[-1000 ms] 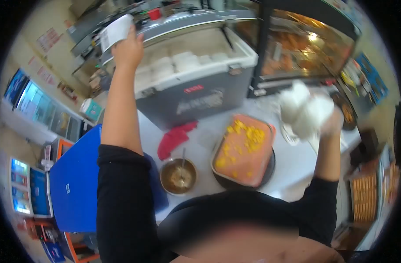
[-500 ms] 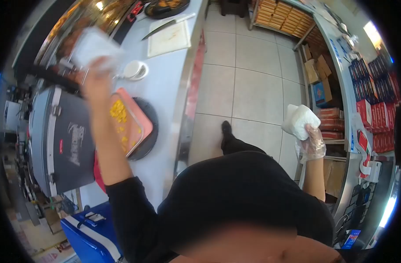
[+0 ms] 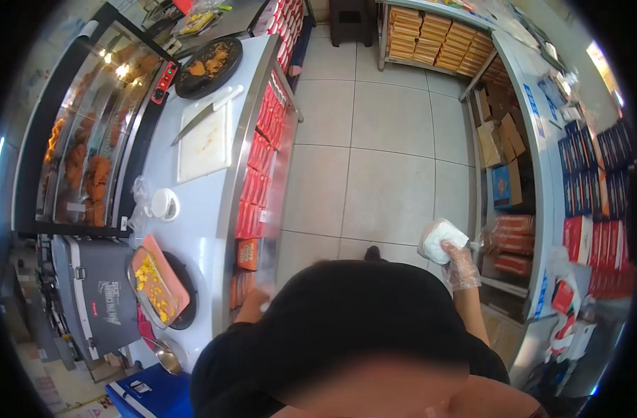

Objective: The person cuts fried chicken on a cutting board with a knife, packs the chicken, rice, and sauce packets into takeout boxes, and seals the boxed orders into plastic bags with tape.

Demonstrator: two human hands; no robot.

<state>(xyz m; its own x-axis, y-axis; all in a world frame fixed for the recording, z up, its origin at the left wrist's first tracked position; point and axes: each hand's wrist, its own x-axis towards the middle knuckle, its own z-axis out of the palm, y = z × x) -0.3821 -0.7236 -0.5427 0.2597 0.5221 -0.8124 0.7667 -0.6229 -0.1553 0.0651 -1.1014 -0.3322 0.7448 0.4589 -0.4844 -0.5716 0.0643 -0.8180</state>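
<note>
My right hand, in a clear plastic glove, is closed on a white wrapped packet over the tiled floor, left of the right-hand shelves. Low beside the left counter is my left hand, partly hidden by my black clothing; a small whitish patch shows at it, too unclear to name. A pink-rimmed tray of yellow pieces lies on a round black plate, with the grey cooler box to its left and a metal bowl nearby.
Along the left counter stand a glass food warmer, a white cutting board with a knife, a round white container and a black pan. Shelves with boxes line the right side. A blue box sits lower left.
The view has swung right, away from the cooler. My left hand has gone from above the counter down beside my body. My right hand still holds its white packet, now lower and closer in.
</note>
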